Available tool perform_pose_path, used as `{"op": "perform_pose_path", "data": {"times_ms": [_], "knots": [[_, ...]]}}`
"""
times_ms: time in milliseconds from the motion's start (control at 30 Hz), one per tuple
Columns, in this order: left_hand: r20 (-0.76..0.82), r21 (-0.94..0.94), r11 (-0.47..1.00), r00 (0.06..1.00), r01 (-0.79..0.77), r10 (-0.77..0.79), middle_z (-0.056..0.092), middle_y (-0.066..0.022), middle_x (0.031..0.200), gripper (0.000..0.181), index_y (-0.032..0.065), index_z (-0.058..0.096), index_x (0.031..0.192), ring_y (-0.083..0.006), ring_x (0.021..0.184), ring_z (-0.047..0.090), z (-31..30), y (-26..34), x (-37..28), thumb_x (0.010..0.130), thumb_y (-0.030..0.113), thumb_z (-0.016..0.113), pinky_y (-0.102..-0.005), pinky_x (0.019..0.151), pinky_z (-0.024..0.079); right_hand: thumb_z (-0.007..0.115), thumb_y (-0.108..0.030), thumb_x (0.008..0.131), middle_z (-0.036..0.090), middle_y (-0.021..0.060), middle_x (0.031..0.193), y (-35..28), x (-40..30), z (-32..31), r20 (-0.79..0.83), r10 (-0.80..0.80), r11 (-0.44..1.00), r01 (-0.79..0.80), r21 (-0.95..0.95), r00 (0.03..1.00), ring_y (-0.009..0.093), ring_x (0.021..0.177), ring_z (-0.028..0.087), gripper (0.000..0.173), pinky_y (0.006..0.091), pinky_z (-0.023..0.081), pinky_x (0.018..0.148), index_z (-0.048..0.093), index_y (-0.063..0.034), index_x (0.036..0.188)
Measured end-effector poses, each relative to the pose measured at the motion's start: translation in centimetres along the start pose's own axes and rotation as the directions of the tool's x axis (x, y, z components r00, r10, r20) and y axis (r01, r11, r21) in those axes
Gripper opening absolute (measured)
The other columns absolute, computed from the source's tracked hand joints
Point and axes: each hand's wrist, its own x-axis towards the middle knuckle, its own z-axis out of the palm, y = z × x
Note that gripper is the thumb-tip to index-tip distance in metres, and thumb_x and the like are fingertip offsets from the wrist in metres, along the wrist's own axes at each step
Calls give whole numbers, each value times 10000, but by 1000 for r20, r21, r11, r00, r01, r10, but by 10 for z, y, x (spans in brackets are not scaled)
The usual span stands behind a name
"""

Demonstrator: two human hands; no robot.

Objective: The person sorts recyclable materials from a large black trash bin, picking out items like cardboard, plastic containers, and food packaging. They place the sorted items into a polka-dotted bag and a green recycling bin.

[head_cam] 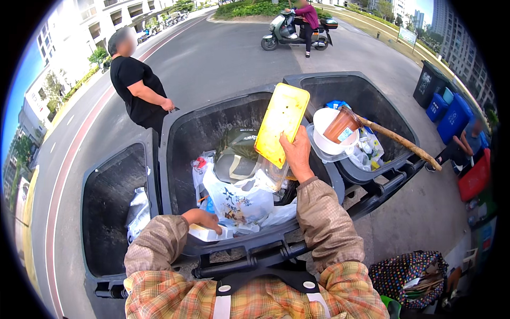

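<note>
My right hand [297, 153] grips a yellow plastic tray [283, 119], stained and tilted up over the middle wheeled bin [191, 119]. Just below it is a clear plastic container [273, 177]; whether the same hand holds that too is unclear. Low at the bin's near edge, my left hand [204, 220] has its fingers on a white takeaway box [210, 233], its fingertips partly hidden. Between the hands lies a white plastic bag [243, 203] with dark print. Behind it sits a dark green bag [238, 153] with a pale strap.
The right bin [334, 85] carries a white bowl [324, 139], a brown plastic cup [340, 125] and a wooden stick [402, 143] jutting out. Another bin [115, 191] stands left. A person [137, 83] stands beyond; another sits on a scooter [297, 32]. A dotted bag [402, 275] lies lower right.
</note>
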Motion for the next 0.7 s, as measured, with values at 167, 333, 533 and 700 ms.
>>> {"op": "perform_pose_path", "data": {"times_ms": [167,333,533,700], "knots": [[-452,-194,959,886,-208,101,510,-216,1225,874,136,367,1365,-298,1057,569,-54,-20,-50,629,501,665,-371,875,448,594,-165,775,558,139,946,7,-1,-3,-17,13,1000,-13,1,1000,303,878,563,248,363,450,755,617,9,951],[-2,-303,889,933,-343,360,438,-167,1325,738,89,338,1389,-248,1233,403,6,4,-36,796,429,614,-336,1021,307,602,-161,765,567,140,913,11,-9,15,40,15,999,-17,47,999,300,855,569,242,367,453,744,624,13,932],[89,-497,743,826,-448,557,292,-125,1440,701,90,263,1419,-242,1340,219,4,21,2,866,462,478,-354,1097,150,604,-164,761,576,148,901,5,-6,10,67,33,999,-34,20,997,302,863,567,257,371,450,753,620,23,936],[-352,-628,463,759,-625,547,424,-151,1289,712,148,313,1395,-244,1187,411,-31,-28,-59,794,400,600,-357,957,368,604,-196,754,576,161,897,16,1,0,34,82,993,-79,-91,996,310,845,577,287,379,452,742,620,33,928]]}}
